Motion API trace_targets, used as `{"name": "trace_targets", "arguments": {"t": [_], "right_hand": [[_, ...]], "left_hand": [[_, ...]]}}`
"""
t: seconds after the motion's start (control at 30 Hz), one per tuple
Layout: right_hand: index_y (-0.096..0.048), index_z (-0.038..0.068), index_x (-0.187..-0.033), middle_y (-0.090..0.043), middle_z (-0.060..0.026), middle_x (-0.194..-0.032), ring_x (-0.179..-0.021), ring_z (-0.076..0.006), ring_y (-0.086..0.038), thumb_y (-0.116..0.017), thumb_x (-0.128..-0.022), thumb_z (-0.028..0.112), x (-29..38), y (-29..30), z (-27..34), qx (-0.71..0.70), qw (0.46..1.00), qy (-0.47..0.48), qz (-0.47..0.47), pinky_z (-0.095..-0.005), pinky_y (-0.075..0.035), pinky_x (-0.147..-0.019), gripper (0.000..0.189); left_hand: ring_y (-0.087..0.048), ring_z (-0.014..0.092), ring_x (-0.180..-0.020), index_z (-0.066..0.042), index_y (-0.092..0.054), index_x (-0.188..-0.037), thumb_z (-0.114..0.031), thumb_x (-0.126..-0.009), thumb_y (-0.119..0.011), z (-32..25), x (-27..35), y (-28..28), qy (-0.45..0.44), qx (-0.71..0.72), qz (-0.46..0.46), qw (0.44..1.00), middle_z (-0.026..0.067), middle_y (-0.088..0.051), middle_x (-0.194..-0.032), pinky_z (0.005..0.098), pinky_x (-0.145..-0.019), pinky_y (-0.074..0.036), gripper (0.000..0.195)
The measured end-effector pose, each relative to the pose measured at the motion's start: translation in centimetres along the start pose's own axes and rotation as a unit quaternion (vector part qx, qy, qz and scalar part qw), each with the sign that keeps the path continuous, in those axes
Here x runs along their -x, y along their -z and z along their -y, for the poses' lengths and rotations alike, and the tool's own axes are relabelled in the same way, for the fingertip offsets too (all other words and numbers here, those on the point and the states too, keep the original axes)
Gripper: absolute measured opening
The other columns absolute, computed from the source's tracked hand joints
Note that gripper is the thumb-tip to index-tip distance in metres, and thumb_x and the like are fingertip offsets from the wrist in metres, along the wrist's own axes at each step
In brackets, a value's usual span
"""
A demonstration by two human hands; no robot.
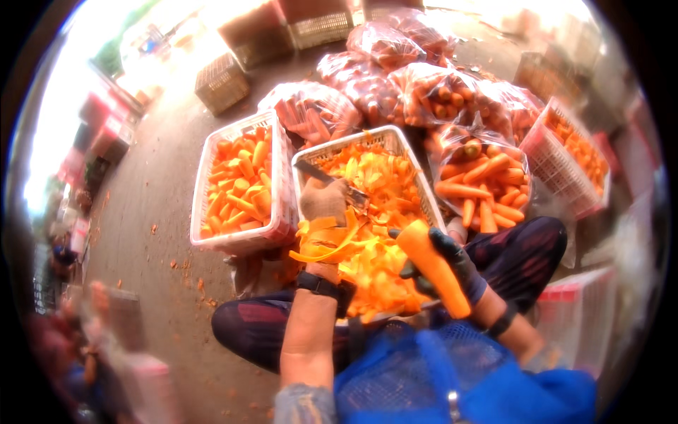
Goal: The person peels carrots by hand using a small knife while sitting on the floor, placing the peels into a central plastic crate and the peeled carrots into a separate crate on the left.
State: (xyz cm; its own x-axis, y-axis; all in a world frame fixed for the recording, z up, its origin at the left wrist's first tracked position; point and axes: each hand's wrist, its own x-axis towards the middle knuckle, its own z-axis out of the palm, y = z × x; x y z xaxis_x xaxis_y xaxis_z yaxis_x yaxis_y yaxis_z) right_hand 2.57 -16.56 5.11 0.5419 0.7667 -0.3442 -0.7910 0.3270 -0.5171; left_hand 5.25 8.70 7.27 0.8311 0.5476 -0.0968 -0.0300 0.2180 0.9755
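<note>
My left hand (321,204), in a tan work glove draped with orange peel strips, grips what looks like a peeler (359,199); its dark end (312,171) sticks out to the upper left. In my right hand (455,257), gloved in black, is a peeled carrot (431,265), slanting down to the right. The carrot and the tool are apart. Below both hands a white plastic crate (421,183) stands between my legs, heaped with carrot peelings (384,175). Peelings hide most of the crate's near side.
Peeled carrots fill a white crate (197,212) at left. An opened plastic bag of carrots (479,183) lies at right, with several bags (365,79) behind. Another carrot crate (564,164) stands far right. Peel scraps dot the concrete floor (159,212); a blurred person (79,365) is lower left.
</note>
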Motion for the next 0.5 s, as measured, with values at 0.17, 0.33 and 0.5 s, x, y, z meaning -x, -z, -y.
{"name": "trace_targets", "arguments": {"t": [0.17, 0.33, 0.5], "right_hand": [[-0.062, 0.005, -0.119, -0.073, -0.0172, -0.101, -0.066, -0.0229, -0.066, -0.058, -0.1, 0.059, -2.1, 3.9, 1.0, 0.016, 0.989, 0.015, -0.148, -0.0337, -0.055, -0.057, 0.057], [-0.063, 0.009, -0.112, -0.071, -0.0149, -0.095, -0.067, -0.0236, -0.065, -0.06, -0.1, 0.054, -4.0, 4.1, 0.3, -0.005, 0.977, 0.134, -0.164, -0.0383, -0.055, -0.058, 0.047], [-0.064, 0.011, -0.109, -0.069, -0.0122, -0.083, -0.059, -0.0216, -0.064, -0.058, -0.103, 0.049, -4.7, 1.1, -1.3, -0.156, 0.976, 0.084, -0.125, -0.0313, -0.053, -0.05, 0.039]], "left_hand": [[-0.065, 0.015, -0.064, 0.003, -0.069, -0.099, -0.004, -0.088, -0.07, 0.1, 1.3, 1.6, -0.012, -0.031, -0.049, 0.998, 0.0078, -0.07, -0.081, 0.0268, -0.061, -0.053, 0.013], [-0.068, 0.016, -0.073, 0.006, -0.071, -0.104, -0.002, -0.089, -0.073, -0.1, 8.9, -1.6, 0.112, 0.142, 0.162, 0.97, 0.0091, -0.072, -0.084, 0.027, -0.064, -0.055, 0.017], [-0.066, 0.017, -0.065, 0.005, -0.069, -0.102, -0.001, -0.086, -0.073, -0.9, 7.1, -3.4, 0.182, 0.15, 0.231, 0.944, 0.0105, -0.073, -0.083, 0.0278, -0.059, -0.053, 0.018]]}}
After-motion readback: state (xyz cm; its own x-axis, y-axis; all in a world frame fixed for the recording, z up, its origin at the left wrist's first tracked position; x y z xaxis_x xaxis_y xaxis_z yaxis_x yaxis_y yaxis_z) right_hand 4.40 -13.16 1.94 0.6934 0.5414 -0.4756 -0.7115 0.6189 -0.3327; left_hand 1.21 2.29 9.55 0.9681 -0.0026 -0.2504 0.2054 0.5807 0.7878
